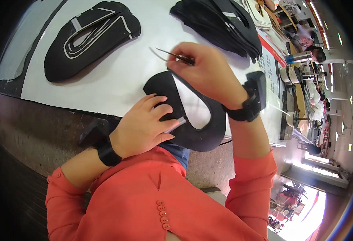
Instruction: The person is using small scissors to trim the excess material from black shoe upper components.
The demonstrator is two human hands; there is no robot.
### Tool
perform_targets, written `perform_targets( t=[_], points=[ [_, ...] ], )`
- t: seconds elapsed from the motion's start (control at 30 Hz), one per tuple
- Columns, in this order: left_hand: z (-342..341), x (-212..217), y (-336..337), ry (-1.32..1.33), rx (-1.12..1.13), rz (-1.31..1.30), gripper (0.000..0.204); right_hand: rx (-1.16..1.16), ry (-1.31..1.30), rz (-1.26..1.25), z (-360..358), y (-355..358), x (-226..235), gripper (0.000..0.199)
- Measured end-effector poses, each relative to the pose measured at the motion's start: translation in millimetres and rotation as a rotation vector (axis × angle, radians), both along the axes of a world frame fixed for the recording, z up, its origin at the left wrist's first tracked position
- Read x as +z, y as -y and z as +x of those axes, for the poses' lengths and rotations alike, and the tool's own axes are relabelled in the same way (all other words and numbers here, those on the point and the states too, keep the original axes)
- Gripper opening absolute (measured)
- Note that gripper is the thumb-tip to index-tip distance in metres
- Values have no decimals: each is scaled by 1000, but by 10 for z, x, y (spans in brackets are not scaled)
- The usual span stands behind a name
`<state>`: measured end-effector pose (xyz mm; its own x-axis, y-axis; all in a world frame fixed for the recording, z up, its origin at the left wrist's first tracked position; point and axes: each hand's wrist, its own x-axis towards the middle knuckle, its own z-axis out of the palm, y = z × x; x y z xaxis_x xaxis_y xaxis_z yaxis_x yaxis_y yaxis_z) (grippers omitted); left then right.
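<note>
A black shoe upper point(208, 138) with a long teardrop opening lies at the table's near edge, its near end hanging past it. My left hand point(144, 122) presses on its left side with bent fingers. Between that thumb and forefinger shows a narrow pale strip point(175, 125) on the upper. My right hand point(202, 66) is closed around a slim, dark, pointed tool point(178, 57), just above the upper's far end. A thin pale curved piece point(157, 54) sticks out beside the tool's point; whether it belongs to the tool I cannot tell.
The table has a white covering point(116, 76). At the far left lies a stack of black uppers point(70, 60) with white edging, and at the far right another black stack point(220, 28). Beyond, on the right, stand spools point(290, 74) and a blue-and-silver bottle point(299, 57).
</note>
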<state>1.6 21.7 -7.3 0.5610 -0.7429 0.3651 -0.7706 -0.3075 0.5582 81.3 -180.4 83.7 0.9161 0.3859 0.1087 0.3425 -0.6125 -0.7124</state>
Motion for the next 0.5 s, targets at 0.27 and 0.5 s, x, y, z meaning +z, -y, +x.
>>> perform_targets(
  t=[0.27,0.5],
  points=[
    [75,-49,-113,-36,305,-263,42,17,-538,3,63,-18,43,19],
    [260,121,8,98,584,-255,36,72,-742,136,-102,208,-114,16]
  ],
)
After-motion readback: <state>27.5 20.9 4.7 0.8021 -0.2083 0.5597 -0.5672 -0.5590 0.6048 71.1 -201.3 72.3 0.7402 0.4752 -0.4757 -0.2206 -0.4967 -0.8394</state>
